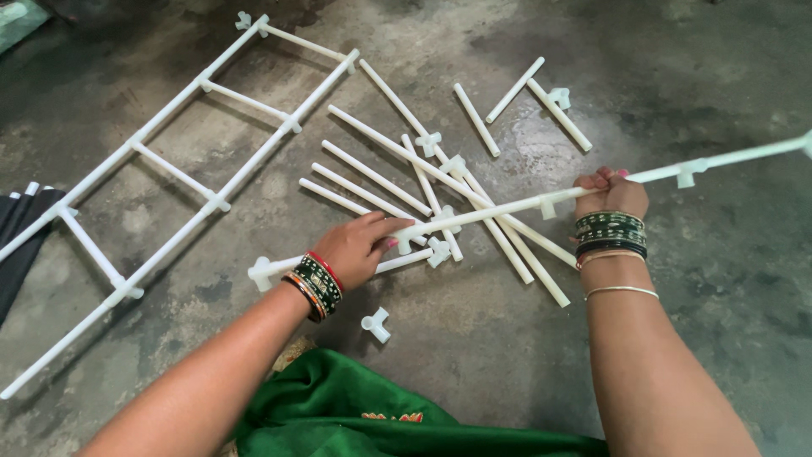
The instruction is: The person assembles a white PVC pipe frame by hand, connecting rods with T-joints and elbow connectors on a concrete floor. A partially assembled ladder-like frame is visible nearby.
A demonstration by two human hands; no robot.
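Head cam: right hand point(611, 193) clenched on long rod point(727, 161) held over floor point(727, 279); left hand point(355, 247) grasps its near end. Ladder frame point(169, 169) assembled far left; loose rods point(381, 178), connector point(376, 324) unjoined.

I see no packages, labels, signs or screens anywhere in my view, from twelve o'clock round to six.
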